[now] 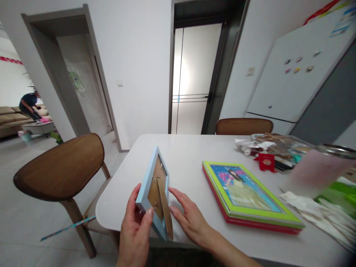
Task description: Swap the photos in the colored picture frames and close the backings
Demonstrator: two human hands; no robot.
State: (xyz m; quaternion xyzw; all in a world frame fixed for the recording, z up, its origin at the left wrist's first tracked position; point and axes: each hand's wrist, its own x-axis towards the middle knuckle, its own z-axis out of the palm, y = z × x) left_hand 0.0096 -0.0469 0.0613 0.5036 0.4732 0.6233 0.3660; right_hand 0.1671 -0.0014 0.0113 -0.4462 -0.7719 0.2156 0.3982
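Note:
A light blue picture frame [147,180] is held tilted above the near edge of the white table [183,152], its brown back and stand flap facing right. My left hand [136,226] grips its left side, thumb on the near edge. Beside its right edge is my right hand [189,215], fingers apart, the fingertips at the frame and stand; whether they press on it is hard to tell. To the right lies a stack of framed pictures [250,193], a green frame on top and red below.
A red card [266,162], plastic bags [289,144], a blurred pink item [319,172] and white cloth [311,211] lie on the right. Wooden chairs [61,167] stand left and behind the table. A person [29,104] bends over far left.

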